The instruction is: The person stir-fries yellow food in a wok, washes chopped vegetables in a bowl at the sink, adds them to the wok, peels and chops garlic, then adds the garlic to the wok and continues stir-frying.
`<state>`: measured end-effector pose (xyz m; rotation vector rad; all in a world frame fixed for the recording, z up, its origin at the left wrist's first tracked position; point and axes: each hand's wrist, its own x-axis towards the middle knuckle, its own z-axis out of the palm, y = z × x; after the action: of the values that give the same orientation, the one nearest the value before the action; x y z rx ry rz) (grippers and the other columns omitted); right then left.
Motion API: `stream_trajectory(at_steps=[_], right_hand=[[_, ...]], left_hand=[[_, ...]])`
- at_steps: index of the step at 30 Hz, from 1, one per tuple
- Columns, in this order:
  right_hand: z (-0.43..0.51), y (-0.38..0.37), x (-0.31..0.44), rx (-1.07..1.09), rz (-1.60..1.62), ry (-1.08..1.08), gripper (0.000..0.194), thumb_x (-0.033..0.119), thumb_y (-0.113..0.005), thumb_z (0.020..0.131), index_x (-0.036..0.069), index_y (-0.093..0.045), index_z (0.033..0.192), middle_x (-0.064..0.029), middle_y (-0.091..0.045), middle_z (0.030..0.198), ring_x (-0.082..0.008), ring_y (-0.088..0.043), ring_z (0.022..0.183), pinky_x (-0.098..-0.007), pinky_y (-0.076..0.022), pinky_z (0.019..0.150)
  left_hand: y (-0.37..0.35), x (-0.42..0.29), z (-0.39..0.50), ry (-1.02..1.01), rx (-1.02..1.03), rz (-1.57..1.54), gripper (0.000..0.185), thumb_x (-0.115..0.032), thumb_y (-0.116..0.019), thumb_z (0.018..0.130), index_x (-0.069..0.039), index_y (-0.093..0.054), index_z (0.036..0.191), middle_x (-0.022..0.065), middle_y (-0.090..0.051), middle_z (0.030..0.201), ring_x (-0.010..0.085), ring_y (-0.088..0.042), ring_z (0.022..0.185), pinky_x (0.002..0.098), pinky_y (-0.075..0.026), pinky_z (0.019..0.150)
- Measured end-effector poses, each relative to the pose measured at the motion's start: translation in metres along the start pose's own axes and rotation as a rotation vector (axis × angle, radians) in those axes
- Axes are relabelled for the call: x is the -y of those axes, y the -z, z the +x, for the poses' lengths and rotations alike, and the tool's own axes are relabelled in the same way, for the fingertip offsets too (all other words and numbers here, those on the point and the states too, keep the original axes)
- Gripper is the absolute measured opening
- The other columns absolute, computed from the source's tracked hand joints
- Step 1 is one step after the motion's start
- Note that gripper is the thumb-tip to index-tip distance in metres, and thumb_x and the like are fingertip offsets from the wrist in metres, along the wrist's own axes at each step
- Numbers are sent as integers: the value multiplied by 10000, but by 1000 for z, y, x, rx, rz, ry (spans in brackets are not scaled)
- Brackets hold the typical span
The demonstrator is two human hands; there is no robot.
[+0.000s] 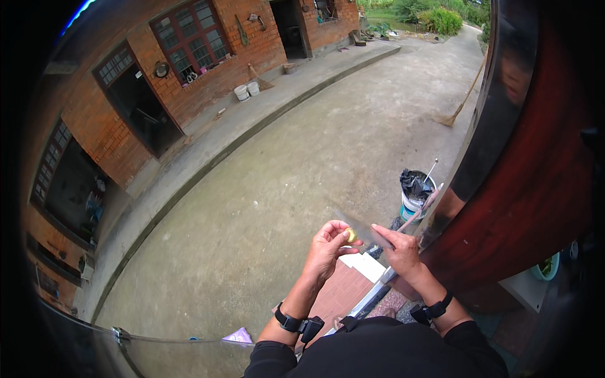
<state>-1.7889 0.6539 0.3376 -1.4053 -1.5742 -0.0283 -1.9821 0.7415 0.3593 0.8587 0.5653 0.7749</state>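
My left hand (325, 246) pinches a small yellow piece of produce (351, 235) between thumb and fingertips; its exact kind is too small to tell. In my right hand (401, 248) is a broad-bladed kitchen knife (361, 229), its handle hidden by the fingers. The blade points away to the upper left and lies beside the yellow piece. Whether its edge touches the piece is unclear. Both hands are raised in front of my body, over the edge of a doorway with a red tiled floor strip (331, 290).
A dark red wooden door (520, 189) stands close on the right. Beyond my hands is a bucket (410, 208) with a black plastic bag. A broom (446, 119) leans farther off. A purple packet (238, 336) lies on the concrete yard (227, 236); a bowl of greens (550, 269) sits at right.
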Motion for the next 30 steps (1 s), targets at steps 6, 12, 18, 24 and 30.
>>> stream_trajectory(at_steps=[6,12,18,24,30], right_hand=[[4,8,16,85,-278,285,499,33,-659,706,104,-699,1198,-52,-502,606,-218,-569,523,-359,-465,482],[5,6,13,27,-246,262,529,7,-635,688,105,-688,1204,-66,-514,618,-264,-570,533,-395,-451,497],[4,5,14,31,-235,256,533,27,-677,680,105,-688,1207,-61,-519,625,-241,-582,543,-375,-476,495],[2,0,13,17,-174,211,551,-8,-641,683,108,-689,1219,-78,-518,621,-276,-571,537,-399,-455,501],[2,-1,7,14,-220,218,528,4,-643,700,107,-691,1215,-81,-513,619,-273,-573,540,-399,-455,502]], left_hand=[[-2,8,7,-42,-17,116,254,-139,-662,961,-31,-612,1185,34,-678,990,92,-662,867,237,-560,740],[-4,5,-3,-153,67,96,418,-223,-522,1007,-4,-543,1363,77,-648,1146,137,-633,1024,275,-526,906],[-13,9,-2,-187,2,134,393,-210,-499,1004,-10,-560,1337,61,-650,1133,121,-628,1003,262,-517,888],[-20,4,-6,-192,-55,91,378,-185,-475,1000,19,-588,1297,90,-673,1108,141,-657,949,266,-542,846],[-25,-2,-13,-87,-159,-2,365,-169,-451,1007,39,-613,1259,122,-686,1104,171,-679,942,285,-562,833]])
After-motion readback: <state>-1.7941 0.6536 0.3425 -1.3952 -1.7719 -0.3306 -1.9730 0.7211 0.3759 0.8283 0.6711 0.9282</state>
